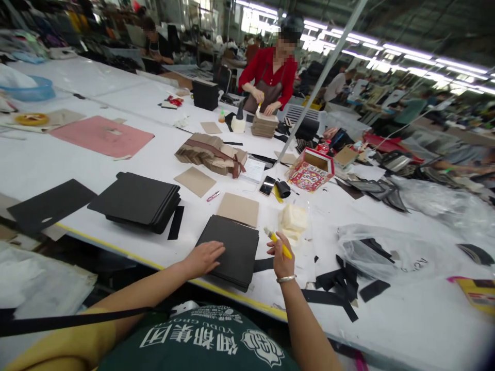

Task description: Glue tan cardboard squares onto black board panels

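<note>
My left hand lies flat, fingers stretched out, on the left part of a stack of black sheets at the table's front edge. Closed around a brush with a yellow handle is my right hand, just right of the stack; the brush's pale tip points up and left. Beyond that hand sits a lumpy cream-coloured block. A beige board lies against the stack's far edge. Black strips are scattered to the right of my right hand.
Farther left stands another black stack. A phone, a red patterned box and bundled beige pieces are mid-table. A slanted pole rises there. Clear plastic bags lie right. Across the table, a person in red works.
</note>
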The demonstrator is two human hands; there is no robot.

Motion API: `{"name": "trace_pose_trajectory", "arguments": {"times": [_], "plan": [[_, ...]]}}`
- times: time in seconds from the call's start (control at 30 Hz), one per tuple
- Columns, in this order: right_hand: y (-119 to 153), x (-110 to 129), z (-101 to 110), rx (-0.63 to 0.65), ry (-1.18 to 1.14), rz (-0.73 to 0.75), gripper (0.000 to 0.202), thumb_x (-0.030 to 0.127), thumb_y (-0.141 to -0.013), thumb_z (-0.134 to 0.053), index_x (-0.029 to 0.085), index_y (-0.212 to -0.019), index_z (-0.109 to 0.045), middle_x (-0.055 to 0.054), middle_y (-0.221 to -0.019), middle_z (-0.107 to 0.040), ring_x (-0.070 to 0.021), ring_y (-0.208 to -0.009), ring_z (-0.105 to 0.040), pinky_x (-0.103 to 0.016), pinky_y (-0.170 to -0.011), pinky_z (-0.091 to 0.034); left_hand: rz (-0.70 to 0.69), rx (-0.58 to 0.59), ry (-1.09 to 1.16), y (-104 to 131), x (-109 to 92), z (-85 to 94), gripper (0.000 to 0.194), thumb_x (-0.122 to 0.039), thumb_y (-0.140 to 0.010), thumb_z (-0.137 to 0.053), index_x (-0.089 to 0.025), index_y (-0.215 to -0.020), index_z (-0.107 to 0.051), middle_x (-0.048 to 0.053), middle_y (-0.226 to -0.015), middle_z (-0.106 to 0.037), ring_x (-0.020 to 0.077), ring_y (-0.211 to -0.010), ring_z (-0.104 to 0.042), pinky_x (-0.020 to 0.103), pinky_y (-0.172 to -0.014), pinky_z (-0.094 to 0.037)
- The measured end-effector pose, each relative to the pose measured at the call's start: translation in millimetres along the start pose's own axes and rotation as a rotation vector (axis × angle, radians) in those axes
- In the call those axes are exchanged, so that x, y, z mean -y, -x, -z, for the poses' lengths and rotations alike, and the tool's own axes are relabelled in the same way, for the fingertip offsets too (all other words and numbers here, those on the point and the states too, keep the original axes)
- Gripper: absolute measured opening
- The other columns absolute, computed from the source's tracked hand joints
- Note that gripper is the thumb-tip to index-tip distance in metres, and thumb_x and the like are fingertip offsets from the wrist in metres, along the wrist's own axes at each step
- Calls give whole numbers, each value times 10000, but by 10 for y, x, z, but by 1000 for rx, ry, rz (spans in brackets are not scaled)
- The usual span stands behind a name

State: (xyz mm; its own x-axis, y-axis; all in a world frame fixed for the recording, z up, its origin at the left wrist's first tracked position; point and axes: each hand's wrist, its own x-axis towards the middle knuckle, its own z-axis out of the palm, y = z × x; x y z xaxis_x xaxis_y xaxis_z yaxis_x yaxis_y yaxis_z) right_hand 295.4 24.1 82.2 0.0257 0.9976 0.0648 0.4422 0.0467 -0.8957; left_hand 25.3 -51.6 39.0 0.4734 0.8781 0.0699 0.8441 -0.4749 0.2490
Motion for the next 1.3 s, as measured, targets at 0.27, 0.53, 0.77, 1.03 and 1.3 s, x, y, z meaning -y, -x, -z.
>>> {"name": "trace_pose_trajectory", "arguments": {"times": [0.27,0.53,0.77,1.03,1.3], "plan": [[-154,487,-810,417,-240,-94,327,455,-794,-440,177,-813,-611,10,-594,-542,-89,-476,-490,-213,-496,-433,-254,169,109,22,-219,-361,753,-565,-722,-476,-211,-1347,-251,105,-1421,-242,273,-1307,-147,503,-1028,-17],[-159,543,-1341,850,-16,58,229,331,-746,-514,180,-834,-662,-3,-753,-636,-80,-531,-527,-181,-501,-424,-229,141,179,72,-141,-447,777,-584,-725,-458,-193,-1356,-228,113,-1416,-250,259,-1313,-117,493,-1032,19],[-433,464,-1520,848,110,161,179,301,-729,-534,188,-774,-666,4,-786,-653,-114,-730,-587,-211,-691,-451,-230,203,184,49,-129,-425,776,-581,-730,-446,-212,-1365,-196,97,-1440,-185,265,-1321,-76,515,-1026,19],[-793,295,-1643,396,185,60,192,265,-773,-458,215,-734,-639,-4,-758,-643,-132,-681,-579,-238,-653,-455,-220,255,201,18,-137,-354,766,-541,-735,-463,-217,-1369,-180,93,-1447,-152,262,-1325,-58,521,-1027,14],[-663,-111,-837,246,161,-30,140,294,-723,-522,226,-693,-640,19,-719,-644,-133,-662,-573,-234,-617,-452,-193,296,184,-1,-181,-371,760,-541,-745,-446,-239,-1378,-153,69,-1456,-111,255,-1327,-40,521,-1023,46]]}}
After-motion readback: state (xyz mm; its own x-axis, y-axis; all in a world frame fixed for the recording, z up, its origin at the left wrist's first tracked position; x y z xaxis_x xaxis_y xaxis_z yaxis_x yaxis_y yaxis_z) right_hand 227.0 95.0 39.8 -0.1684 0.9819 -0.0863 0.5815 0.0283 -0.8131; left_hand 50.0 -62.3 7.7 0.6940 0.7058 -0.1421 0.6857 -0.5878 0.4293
